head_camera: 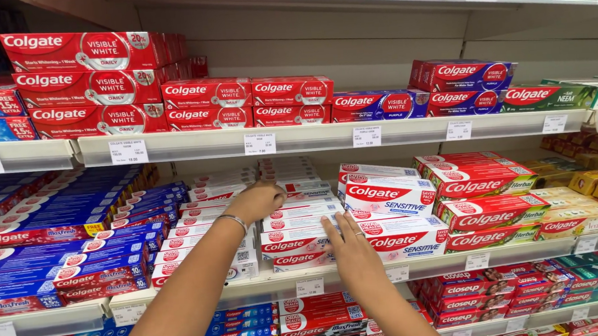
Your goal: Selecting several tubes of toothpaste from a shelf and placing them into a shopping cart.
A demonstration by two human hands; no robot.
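Your left hand curls over white toothpaste boxes stacked on the shelf; your right hand lies flat, fingers spread, against their front. A careless tug could topple the neighbouring stack.

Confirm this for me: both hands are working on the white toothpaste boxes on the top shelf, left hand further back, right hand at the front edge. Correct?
Not quite. The head view shows both hands on the middle shelf, not the top one. The left hand reaches further back over the white toothpaste boxes; the right hand rests at the front edge.
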